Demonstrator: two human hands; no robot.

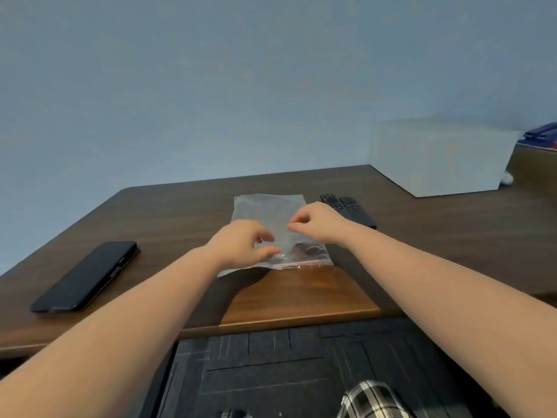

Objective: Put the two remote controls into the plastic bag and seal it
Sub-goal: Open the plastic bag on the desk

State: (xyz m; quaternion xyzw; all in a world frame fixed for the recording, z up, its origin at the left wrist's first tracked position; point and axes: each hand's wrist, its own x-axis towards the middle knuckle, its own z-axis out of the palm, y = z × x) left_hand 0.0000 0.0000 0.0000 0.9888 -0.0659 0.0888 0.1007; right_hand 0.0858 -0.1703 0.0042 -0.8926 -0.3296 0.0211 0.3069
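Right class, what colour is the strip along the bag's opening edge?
Red, on the clear plastic zip bag lying on the table; seen in the head view.

L grip [241, 244] & R grip [316, 220] both pinched, forearms stretched fwd

A clear plastic bag [268, 215] with a red seal strip lies flat on the counter [168, 212]. 2 black remote controls [346, 208] lie side by side just right of it.
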